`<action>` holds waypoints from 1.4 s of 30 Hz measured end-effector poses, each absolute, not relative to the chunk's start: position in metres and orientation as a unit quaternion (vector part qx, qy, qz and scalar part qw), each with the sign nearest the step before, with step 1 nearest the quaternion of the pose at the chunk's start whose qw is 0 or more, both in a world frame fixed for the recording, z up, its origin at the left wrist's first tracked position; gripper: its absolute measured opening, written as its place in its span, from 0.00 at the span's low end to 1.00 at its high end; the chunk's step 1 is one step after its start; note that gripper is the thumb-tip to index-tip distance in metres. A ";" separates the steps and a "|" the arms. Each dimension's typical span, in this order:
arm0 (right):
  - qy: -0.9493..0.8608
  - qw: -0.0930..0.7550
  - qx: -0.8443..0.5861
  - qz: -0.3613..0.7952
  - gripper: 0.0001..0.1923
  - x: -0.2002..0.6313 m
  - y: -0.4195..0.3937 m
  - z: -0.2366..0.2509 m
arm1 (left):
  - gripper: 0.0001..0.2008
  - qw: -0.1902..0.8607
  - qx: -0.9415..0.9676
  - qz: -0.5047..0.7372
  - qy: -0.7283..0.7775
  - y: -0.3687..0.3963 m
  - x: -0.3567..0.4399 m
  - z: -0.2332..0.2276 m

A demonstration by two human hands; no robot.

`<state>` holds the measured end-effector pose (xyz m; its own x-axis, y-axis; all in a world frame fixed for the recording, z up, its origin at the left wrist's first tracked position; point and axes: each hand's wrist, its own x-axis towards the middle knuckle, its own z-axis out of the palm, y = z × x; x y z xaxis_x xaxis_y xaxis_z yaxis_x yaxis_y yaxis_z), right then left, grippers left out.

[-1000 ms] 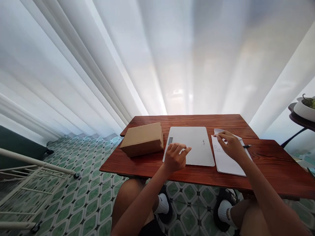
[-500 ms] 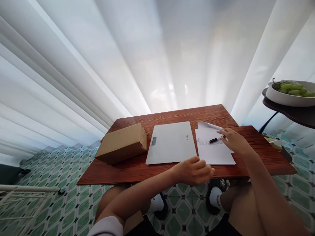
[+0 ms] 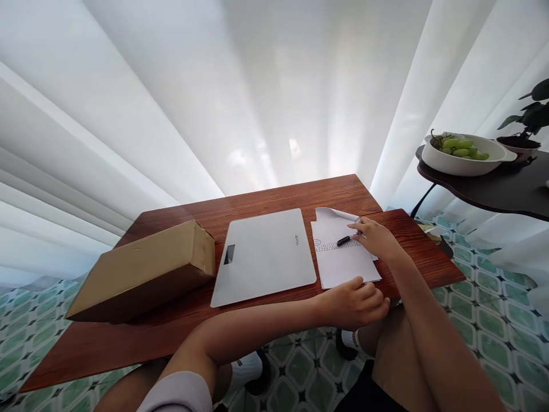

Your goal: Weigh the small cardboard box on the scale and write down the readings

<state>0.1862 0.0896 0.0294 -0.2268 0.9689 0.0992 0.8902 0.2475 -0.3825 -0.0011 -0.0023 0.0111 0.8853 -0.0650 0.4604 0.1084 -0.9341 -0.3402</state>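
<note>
My right hand (image 3: pixel 376 237) reaches over sheets of white paper (image 3: pixel 345 268), with thumb and forefinger around one end of a pen (image 3: pixel 343 241). The pen's black end points left, low over or on the paper; its other end is partly hidden by my fingers. Printed or handwritten rows and a small round drawing show on the top sheet, and its far edge curls up. My left hand (image 3: pixel 358 303) is curled at the table's front edge, just below the paper, with nothing visible in it. Left of the paper lies a flat white scale (image 3: pixel 266 257) with a small dark display.
A brown cardboard box (image 3: pixel 146 266) sits on the left of the wooden table (image 3: pixel 257 200). At the right, a dark side table (image 3: pixel 476 191) carries a white bowl (image 3: pixel 454 163) of green grapes and a potted plant (image 3: pixel 525 134). White curtains hang behind.
The view has turned to the right, so the table and objects appear further left and the potted plant shows. Both hands keep nearly the same place relative to the paper.
</note>
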 end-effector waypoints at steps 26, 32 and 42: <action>-0.718 0.344 -0.600 0.072 0.13 0.182 0.087 0.040 | 0.21 0.033 -0.980 -0.167 -0.106 -0.005 0.002 0.001; -0.678 0.439 -0.586 0.069 0.16 0.178 0.081 0.047 | 0.21 0.013 -0.981 -0.163 -0.106 -0.004 0.002 0.001; -0.553 0.509 -0.567 0.336 0.33 0.206 0.080 0.033 | 0.21 -0.002 -0.980 -0.155 -0.127 -0.004 0.002 0.005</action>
